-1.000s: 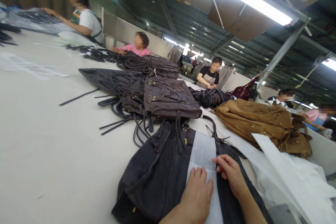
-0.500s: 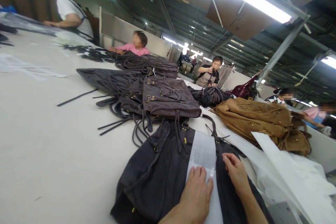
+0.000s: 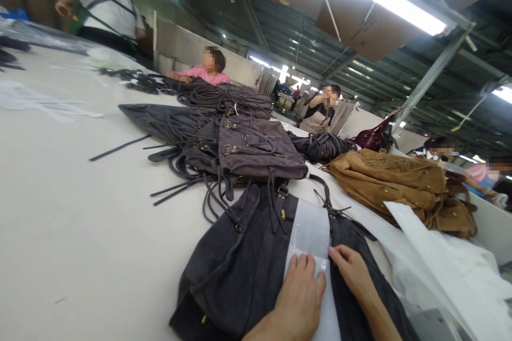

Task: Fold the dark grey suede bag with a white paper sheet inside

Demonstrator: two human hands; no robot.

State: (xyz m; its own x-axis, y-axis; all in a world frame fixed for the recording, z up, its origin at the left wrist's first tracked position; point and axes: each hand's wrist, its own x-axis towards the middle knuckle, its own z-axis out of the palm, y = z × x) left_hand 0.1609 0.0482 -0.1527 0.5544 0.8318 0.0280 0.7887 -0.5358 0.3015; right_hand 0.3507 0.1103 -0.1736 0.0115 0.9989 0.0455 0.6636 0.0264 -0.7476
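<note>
A dark grey suede handbag (image 3: 232, 261) lies in front of me, with a translucent white strip (image 3: 312, 224) running down its middle. My left hand (image 3: 298, 293) rests flat on the strip, fingers stretched out and slightly apart. At the strip's right edge, the thumb and fingertips of my right hand (image 3: 354, 272) are pinched together, touching or very near it; whatever is between them is hidden. A small shiny patch (image 3: 323, 264) of what looks like clear tape shows between the two hands. The bag's handle (image 3: 322, 184) and thin ties lie beyond.
Behind the handbag is a stack of brown-grey bags (image 3: 260, 146) with trailing straps. Tan suede bags (image 3: 396, 186) and white sheeting (image 3: 448, 261) lie to the right. White strips (image 3: 44, 104) are on the table (image 3: 80, 224) at left. Several people work beyond.
My right hand has moved left and slightly down to the white strip's edge. My left hand stays in place. At the far left, a person in white has stood up and turned.
</note>
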